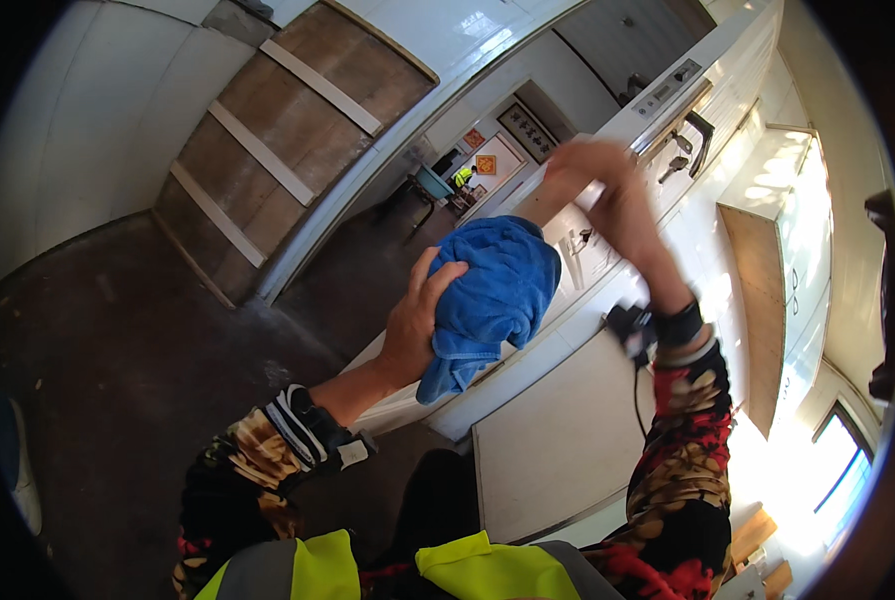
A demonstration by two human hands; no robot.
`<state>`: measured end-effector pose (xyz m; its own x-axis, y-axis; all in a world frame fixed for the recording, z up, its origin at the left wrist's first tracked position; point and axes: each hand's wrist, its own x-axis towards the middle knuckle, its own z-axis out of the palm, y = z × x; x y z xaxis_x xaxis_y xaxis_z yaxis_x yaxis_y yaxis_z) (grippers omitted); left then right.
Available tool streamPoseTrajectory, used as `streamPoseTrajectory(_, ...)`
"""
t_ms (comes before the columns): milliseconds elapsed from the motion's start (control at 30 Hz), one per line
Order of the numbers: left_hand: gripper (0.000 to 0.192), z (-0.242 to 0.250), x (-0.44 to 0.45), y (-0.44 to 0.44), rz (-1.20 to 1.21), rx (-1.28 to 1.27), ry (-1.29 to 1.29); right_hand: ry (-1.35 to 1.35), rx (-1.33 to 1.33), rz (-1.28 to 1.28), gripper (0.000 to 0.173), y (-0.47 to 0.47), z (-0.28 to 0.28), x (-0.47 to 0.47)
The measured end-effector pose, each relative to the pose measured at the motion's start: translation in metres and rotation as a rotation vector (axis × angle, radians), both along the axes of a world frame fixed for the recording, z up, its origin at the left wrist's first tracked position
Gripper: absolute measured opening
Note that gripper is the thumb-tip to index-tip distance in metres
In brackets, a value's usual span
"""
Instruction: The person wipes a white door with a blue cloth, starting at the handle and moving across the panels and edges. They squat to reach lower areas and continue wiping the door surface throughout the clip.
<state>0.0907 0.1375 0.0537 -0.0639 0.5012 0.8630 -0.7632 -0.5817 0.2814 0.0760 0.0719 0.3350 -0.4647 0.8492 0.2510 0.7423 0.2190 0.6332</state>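
My left hand (413,322) grips a bunched blue cloth (496,281) from its lower left side. The cloth forms a rounded bundle, and a loose fold hangs at its lower end. Whatever lies inside is hidden, apart from a small dark edge at the top. My right hand (605,180) is raised above the bundle's upper right and blurred by motion. Whether its fingers hold anything is unclear. Behind it stands a white door (590,251) with a lever handle (701,142). Keys (674,166) hang by the handle.
A brown wooden panel (305,120) with white strips stands left of the doorway. Through the opening are a blue-green basin (434,182) and a person in a yellow vest (463,176). A pale board (560,435) stands low in front, and a wall cabinet (792,270) is at right.
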Motion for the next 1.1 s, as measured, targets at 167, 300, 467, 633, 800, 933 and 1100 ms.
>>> streamPoseTrajectory(167, 0.070, 0.003, -0.003, 0.000, -0.028, 0.007, -0.015, -0.470, 0.297, -0.587, 0.014, 0.024, 0.102, -0.003)
streamPoseTrajectory(300, 0.066, 0.004, -0.007, 0.000, 0.019, 0.037, -0.007, -0.552, 0.252, -0.906, 0.022, 0.046, 0.106, -0.009)
streamPoseTrajectory(467, 0.063, 0.004, -0.005, -0.002, 0.010, 0.050, -0.038, -0.588, 0.211, -0.905, 0.020, 0.050, 0.092, -0.019)
streamPoseTrajectory(633, 0.064, 0.002, -0.005, -0.001, 0.004, 0.068, -0.021, -0.578, 0.152, -0.900, 0.020, 0.050, 0.096, -0.016)
streamPoseTrajectory(800, 0.064, 0.002, -0.005, 0.000, 0.013, 0.071, -0.033, -0.657, 0.373, -0.967, 0.018, 0.057, 0.080, -0.025)
streamPoseTrajectory(933, 0.064, 0.002, -0.005, 0.000, -0.005, 0.070, -0.032, -0.601, -0.031, -0.790, 0.010, 0.045, 0.047, -0.013)
streamPoseTrajectory(1100, 0.066, 0.002, -0.007, -0.001, 0.005, 0.059, -0.033, -0.613, 0.288, -0.478, 0.008, 0.034, 0.038, -0.011)
